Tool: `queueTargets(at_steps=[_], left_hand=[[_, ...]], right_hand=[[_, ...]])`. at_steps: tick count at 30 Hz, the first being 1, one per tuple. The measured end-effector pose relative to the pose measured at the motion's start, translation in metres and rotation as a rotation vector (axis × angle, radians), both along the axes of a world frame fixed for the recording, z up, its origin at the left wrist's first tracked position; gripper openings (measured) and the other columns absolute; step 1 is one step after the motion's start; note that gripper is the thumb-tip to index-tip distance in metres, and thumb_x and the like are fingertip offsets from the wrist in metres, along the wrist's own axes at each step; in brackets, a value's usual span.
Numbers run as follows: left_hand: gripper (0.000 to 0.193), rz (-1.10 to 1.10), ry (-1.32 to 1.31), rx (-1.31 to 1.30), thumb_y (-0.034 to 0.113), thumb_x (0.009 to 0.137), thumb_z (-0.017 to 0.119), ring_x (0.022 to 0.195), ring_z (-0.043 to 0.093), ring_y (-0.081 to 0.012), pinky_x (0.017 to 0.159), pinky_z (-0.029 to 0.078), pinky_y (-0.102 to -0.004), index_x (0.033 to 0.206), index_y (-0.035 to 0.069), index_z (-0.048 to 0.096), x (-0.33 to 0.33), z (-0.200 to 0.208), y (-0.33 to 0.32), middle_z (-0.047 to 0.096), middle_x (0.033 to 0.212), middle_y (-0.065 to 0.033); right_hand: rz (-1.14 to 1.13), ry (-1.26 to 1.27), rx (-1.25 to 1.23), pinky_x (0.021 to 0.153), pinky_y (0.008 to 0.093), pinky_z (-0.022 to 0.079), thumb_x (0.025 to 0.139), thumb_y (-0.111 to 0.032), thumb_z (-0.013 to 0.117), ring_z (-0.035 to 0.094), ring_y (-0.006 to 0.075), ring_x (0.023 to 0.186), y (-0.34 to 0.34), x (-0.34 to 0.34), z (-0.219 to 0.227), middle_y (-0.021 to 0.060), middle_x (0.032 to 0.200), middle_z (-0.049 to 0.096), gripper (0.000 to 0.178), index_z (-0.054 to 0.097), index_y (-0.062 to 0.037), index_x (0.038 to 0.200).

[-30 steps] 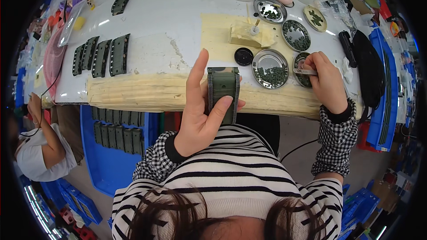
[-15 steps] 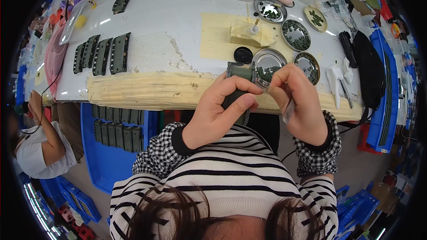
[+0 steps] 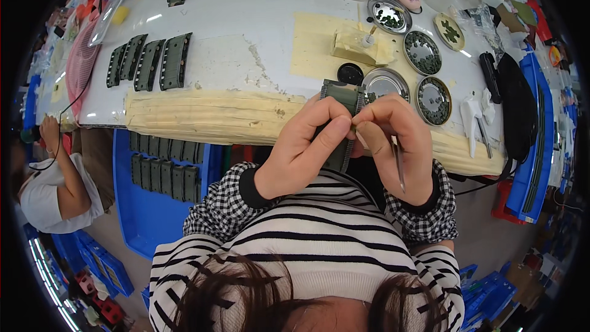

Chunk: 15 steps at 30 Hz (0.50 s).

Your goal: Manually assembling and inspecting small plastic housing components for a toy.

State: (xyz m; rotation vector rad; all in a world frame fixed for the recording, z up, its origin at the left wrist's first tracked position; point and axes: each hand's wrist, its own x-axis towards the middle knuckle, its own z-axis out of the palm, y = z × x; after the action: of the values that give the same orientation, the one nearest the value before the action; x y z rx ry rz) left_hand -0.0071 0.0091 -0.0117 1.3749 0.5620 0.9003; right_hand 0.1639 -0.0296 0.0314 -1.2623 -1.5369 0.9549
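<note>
My left hand grips a long dark green plastic piece with ribbed side edges, like a model tank hull. It is held at the table's front edge, its far end showing beyond the fingers. My right hand is closed against the piece's right side, thumb and forefinger pinched beside the left thumb. Something tiny and green seems to be between these fingertips, too small to name. A slim metal tool, probably tweezers, is tucked in the right hand, pointing down towards me. The fingers hide the middle of the piece.
Round metal dishes with small green parts stand beyond my right hand, near a black lid and a bottle on a wrapped block. Similar green pieces lie at left; more fill a blue crate. A person sits far left.
My right hand has come left and down onto the piece, its fingertips meeting the left hand's. The tool in it now points more downward. The whole view has shifted slightly.
</note>
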Motion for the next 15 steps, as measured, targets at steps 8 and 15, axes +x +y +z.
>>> queueTargets(at_steps=[8, 15], left_hand=[[0.026, -0.194, -0.19, -0.457, 0.022, 0.104, 0.043, 0.077, 0.061, -0.0124, 0.072, 0.052, -0.0257, 0.087, 0.003, 0.048, -0.006, 0.009, 0.005, 0.059, 0.083, -0.0064], [0.024, -0.093, -0.138, -0.352, 0.011, 0.102, 0.043, 0.08, 0.058, -0.012, 0.074, 0.049, -0.0254, 0.124, 0.001, 0.044, -0.003, 0.016, -0.005, 0.059, 0.094, -0.0081]], right_hand=[[0.156, -0.824, 0.848, 0.057, 0.0246, 0.043, 0.07, -0.015, 0.071, 0.057, 0.0138, 0.061, 0.01, 0.02, 0.003, 0.0059, 0.09, 0.063, 0.036, 0.068, 0.0005, 0.103], [0.056, -0.643, 0.659, 0.057, 0.0286, 0.047, 0.07, -0.001, 0.073, 0.06, 0.0197, 0.067, 0.01, 0.018, 0.007, 0.0085, 0.085, 0.062, 0.026, 0.067, -0.0001, 0.095]])
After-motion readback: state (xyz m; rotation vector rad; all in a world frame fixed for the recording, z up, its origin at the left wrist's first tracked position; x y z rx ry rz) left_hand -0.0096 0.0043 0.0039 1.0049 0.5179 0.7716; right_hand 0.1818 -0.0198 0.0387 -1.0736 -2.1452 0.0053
